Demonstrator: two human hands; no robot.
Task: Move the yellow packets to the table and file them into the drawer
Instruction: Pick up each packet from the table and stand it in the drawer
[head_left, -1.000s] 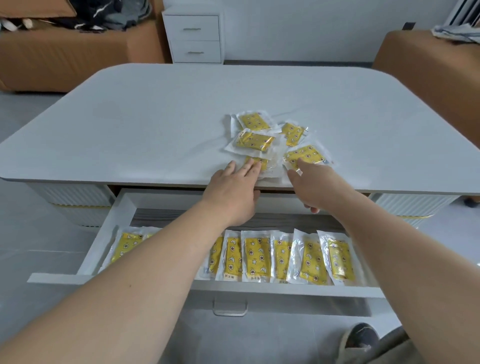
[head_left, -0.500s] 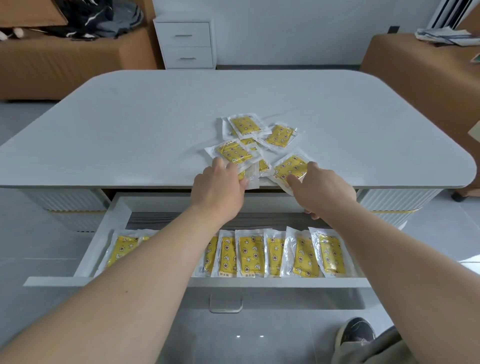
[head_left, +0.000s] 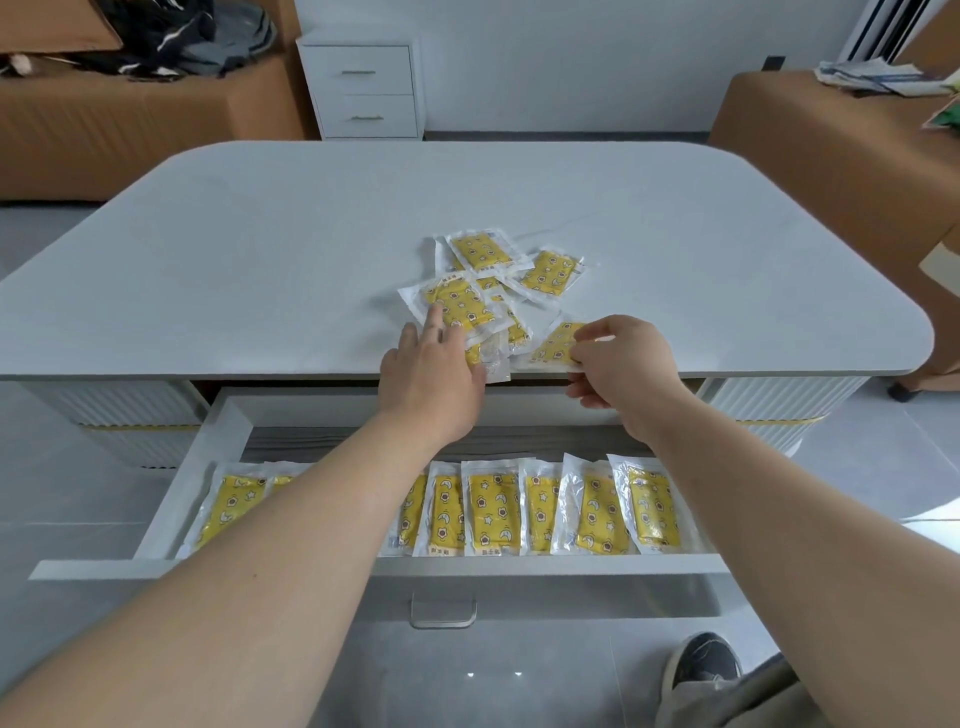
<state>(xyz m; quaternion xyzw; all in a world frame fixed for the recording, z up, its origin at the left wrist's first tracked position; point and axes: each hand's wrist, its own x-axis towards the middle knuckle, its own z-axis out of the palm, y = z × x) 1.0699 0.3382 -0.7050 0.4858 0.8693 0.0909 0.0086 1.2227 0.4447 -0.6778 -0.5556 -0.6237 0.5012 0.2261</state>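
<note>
Pinching a table-edge packet (head_left: 553, 347), right hand (head_left: 626, 371) fingers; left hand (head_left: 431, 376) fingers spread on the pile (head_left: 470, 304).

A small white cabinet (head_left: 368, 91) with two drawers is standing against the far wall. To its left, a brown sofa (head_left: 130, 130) is carrying a heap of dark clothes (head_left: 176, 36) and a flat piece of cardboard (head_left: 52, 23). At the right, another brown seat (head_left: 831, 156) is holding a stack of papers (head_left: 883, 78), with a white radiator (head_left: 888, 28) rising behind it. Pale grey floor tiles (head_left: 519, 686) are reflecting two small lights, and a dark shoe (head_left: 704, 662) is resting on them at the lower right, beside a fold of grey-green trouser cloth (head_left: 737, 701).
</note>
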